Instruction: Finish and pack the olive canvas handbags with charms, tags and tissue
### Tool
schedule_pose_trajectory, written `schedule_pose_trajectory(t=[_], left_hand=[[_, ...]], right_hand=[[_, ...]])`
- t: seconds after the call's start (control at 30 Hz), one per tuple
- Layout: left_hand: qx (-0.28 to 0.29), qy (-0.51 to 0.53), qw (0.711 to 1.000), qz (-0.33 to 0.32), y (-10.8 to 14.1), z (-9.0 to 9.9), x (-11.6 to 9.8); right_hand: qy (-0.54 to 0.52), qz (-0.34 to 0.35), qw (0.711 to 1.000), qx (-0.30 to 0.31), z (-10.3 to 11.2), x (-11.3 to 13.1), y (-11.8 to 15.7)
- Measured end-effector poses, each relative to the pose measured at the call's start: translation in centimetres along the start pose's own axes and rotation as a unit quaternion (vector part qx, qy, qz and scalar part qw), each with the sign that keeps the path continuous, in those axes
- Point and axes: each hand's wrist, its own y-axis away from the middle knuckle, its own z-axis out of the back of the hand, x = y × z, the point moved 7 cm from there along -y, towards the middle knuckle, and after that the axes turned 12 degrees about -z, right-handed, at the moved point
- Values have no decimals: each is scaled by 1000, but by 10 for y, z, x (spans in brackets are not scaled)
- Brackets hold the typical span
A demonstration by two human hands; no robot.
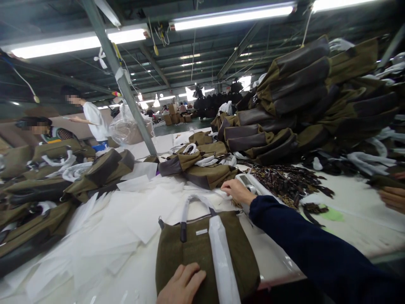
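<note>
**Left to right.** Stacked olive tote bags (34, 219) with dark bases lie on the table's left side. Behind them are a seated co-worker (53, 135) and a standing co-worker in a white shirt (93, 120).

**Centre.** White tissue sheets (104, 228) cover the white worktable (354, 198). The olive felt tote bag (202, 257) lies flat at the near edge, with white-wrapped handles (190, 207) pointing away from the person. The left hand (182, 283) rests palm-down on the bag's lower part, fingers (193, 274) slightly spread and flat on the felt, not gripping.

**Right of centre.** The right arm, in a navy sleeve (310, 240), reaches forward across the table. The right hand (237, 191) is palm-down, fingers close together and lightly curled, resting on white sheets just beside a white device (249, 183). Whether it holds anything cannot be told.

**Far right.** A heap of mottled brown strips (284, 183) lies beyond the hand, below a tall pile of olive bags (316, 84). A co-worker's fingers (390, 198) enter at the edge.

**Overhead.** Fluorescent lights (234, 17) run under a factory ceiling.
</note>
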Motion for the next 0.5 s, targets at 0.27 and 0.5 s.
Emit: schedule_pose_trajectory(t=[0.27, 0.5], left_hand=[[-16, 18, 1000, -10, -2, 1, 2], [10, 33, 999, 4, -4, 2, 2]], right_hand=[[-46, 32, 998, 33, -15, -1, 3], [-226, -37, 972, -50, 9, -2, -4]])
